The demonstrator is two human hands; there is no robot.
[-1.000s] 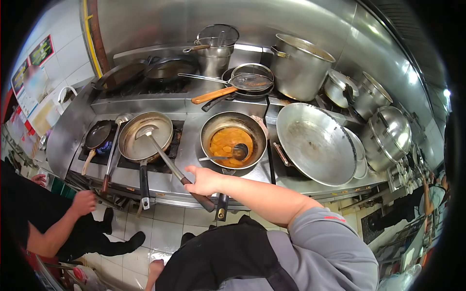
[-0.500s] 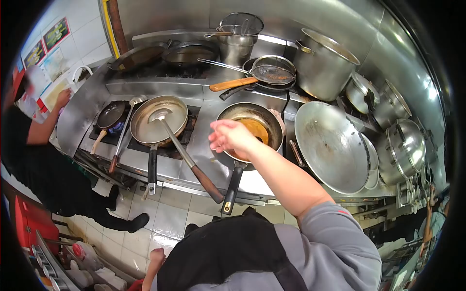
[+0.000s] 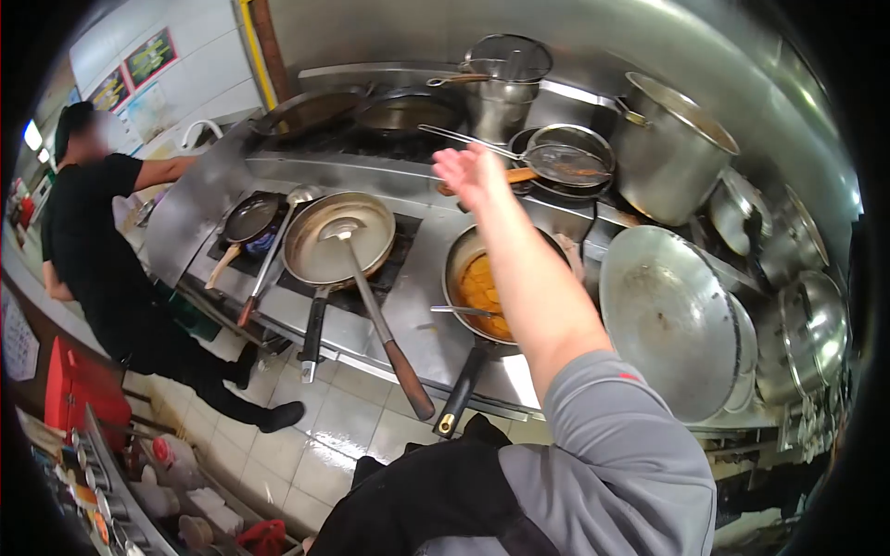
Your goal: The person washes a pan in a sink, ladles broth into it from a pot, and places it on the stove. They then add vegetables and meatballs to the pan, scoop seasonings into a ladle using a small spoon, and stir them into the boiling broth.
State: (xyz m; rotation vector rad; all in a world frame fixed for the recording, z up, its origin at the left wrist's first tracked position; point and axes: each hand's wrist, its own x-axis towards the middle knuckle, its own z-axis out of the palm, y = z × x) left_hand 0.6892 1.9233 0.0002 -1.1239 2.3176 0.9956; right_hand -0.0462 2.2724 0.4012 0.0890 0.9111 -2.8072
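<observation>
My right hand (image 3: 473, 176) reaches up over the stove with fingers spread, holding nothing visible. It overlaps the wooden handle (image 3: 522, 174) of a mesh strainer (image 3: 573, 164); I cannot tell whether they touch. Under my right forearm sits a black-handled frying pan (image 3: 454, 269) with orange-brown food (image 3: 480, 285) in it. A thin metal utensil (image 3: 461, 310) lies across that pan's rim, its far end hidden by my forearm. Only a sliver of my left hand (image 3: 309, 544) shows at the bottom edge, fingers hidden.
To the left, a larger pan (image 3: 301, 232) holds a long-handled ladle (image 3: 371, 301). Beyond it, a small pan (image 3: 252, 219) sits over a blue flame. A wide wok (image 3: 663, 324) and tall pot (image 3: 672, 148) stand at right. A person in black (image 3: 116, 241) stands at left.
My right hand has moved up and away from the frying pan toward the strainer. A metal utensil and food pieces now show in the pan. My left hand has dropped almost out of view.
</observation>
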